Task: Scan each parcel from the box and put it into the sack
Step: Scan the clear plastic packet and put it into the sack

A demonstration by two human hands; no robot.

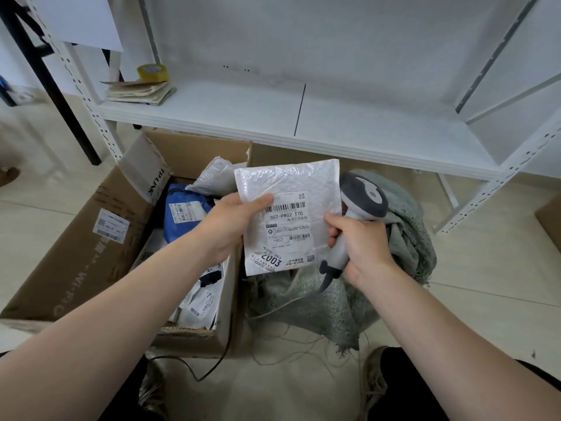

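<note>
My left hand [232, 221] grips a white bubble-mailer parcel [291, 189] by its left edge, label side up, thumb on the label. My right hand [362, 247] holds a grey and white barcode scanner [362, 197] by the handle, its head beside the parcel's right edge. Both are held above the grey-green woven sack [334, 308] lying crumpled on the floor. Left of the sack stands the open cardboard box [91, 247] with several parcels inside, among them a blue one [182, 214] and white ones [200, 302].
A white metal shelf [303, 123] runs just behind the box and sack, carrying a stack of papers [139, 91] and a yellow tape roll [152, 72]. The scanner's cable [194, 372] trails over the floor. My shoes [376, 378] are near the sack's front edge.
</note>
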